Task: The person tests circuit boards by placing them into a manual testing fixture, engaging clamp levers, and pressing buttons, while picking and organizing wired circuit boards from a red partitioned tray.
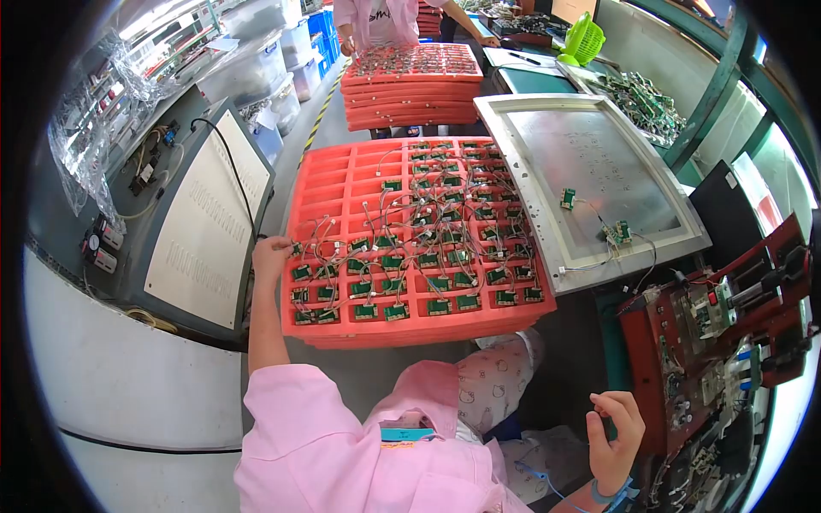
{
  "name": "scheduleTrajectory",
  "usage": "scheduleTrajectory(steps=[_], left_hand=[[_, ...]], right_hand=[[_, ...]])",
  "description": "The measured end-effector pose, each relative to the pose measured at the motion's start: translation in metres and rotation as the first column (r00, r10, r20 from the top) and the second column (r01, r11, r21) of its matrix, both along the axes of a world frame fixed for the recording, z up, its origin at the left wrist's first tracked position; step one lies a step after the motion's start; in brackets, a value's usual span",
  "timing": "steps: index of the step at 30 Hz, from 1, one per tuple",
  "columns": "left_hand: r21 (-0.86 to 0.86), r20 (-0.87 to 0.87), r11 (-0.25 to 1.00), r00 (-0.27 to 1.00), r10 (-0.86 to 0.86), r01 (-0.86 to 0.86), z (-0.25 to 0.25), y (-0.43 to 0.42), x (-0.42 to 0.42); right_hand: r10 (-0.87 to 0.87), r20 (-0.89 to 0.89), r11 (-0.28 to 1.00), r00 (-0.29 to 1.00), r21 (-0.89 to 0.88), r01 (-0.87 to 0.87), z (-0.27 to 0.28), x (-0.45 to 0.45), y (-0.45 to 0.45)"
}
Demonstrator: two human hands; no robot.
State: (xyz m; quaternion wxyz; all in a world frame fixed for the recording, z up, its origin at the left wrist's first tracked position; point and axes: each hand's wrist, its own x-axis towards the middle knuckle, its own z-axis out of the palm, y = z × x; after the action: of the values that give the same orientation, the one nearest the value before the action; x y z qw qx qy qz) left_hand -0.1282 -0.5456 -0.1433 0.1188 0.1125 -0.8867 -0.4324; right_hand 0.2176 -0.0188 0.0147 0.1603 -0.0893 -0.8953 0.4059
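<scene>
My left hand (272,255) reaches to the left edge of the red foam tray (323,175). Its fingertips are pinched at a small green circuit board (297,250) with thin wires. Several more circuit boards (395,312) with wires and white connectors lie in the tray's compartments, mostly in the front and right part. My right hand (614,436) is raised at the lower right, beside the red test fixture (654,376). Its fingers are loosely curled and apart from the thumb, with nothing visible between them. A blue wrist strap (611,494) is on that wrist.
A metal-framed panel (590,167) at the right bears two wired boards (617,231). Behind the tray stands a stack of red foam trays (410,90), with another person (380,21) there. A grey machine cabinet (209,222) stands left. A green basket (584,38) sits at the back right.
</scene>
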Motion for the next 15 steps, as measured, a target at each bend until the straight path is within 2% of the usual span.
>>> scheduleTrajectory(steps=[1, 7, 11, 12, 15], left_hand=[[-0.096, 0.008, 0.995, 1.0, -0.004, 0.005, 0.002, 0.002, -0.001], [-0.202, 0.047, 0.977, 0.997, -0.064, 0.073, 0.024, 0.015, 0.003], [-0.365, 0.052, 0.926, 0.996, -0.077, 0.091, 0.028, 0.014, 0.005], [-0.366, 0.052, 0.926, 0.996, -0.076, 0.09, 0.027, 0.014, 0.004], [-0.164, 0.056, 0.98, 0.993, -0.103, 0.111, 0.028, 0.02, -0.003]], right_hand=[[0.008, 0.001, 1.0, 1.0, 0.0, -0.008, 0.0, 0.0, 0.0], [0.003, 0.031, 1.0, 1.0, -0.005, -0.003, 0.0, 0.002, -0.001], [0.008, 0.052, 1.0, 0.999, -0.009, -0.007, -0.002, 0.002, -0.001], [0.008, 0.052, 1.0, 0.999, -0.01, -0.008, -0.003, 0.002, -0.001], [0.018, 0.067, 1.0, 0.998, -0.013, -0.017, -0.002, 0.001, -0.002]])
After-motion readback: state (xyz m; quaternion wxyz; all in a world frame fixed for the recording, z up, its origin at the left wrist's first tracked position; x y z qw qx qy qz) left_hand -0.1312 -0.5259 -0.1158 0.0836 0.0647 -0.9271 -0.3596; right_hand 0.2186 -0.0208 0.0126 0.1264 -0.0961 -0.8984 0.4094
